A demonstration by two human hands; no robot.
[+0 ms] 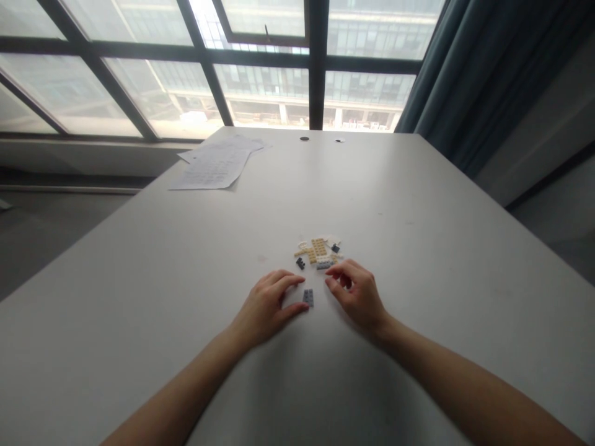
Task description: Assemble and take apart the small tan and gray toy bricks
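Note:
My left hand (267, 305) rests on the table with thumb and fingers apart. Its thumb tip is at the near edge of a small dark grey toy brick plate (308, 297); whether it touches I cannot tell. My right hand (357, 294) has curled fingers, with a gap between thumb and index finger and nothing visible in it. Its fingertips are close to a light grey toy brick (324, 264) at the near side of a small pile. In that pile lie tan plates (318, 246), a black piece (300, 263), another dark piece (335, 248) and a white ring-like piece (303, 245).
The pieces lie on a large white table (186, 266). Printed paper sheets (214, 164) lie at its far left. Two round cable holes (304, 139) are near the far edge. Beyond stand framed windows (269, 93), with a blue curtain (465, 80) on the right.

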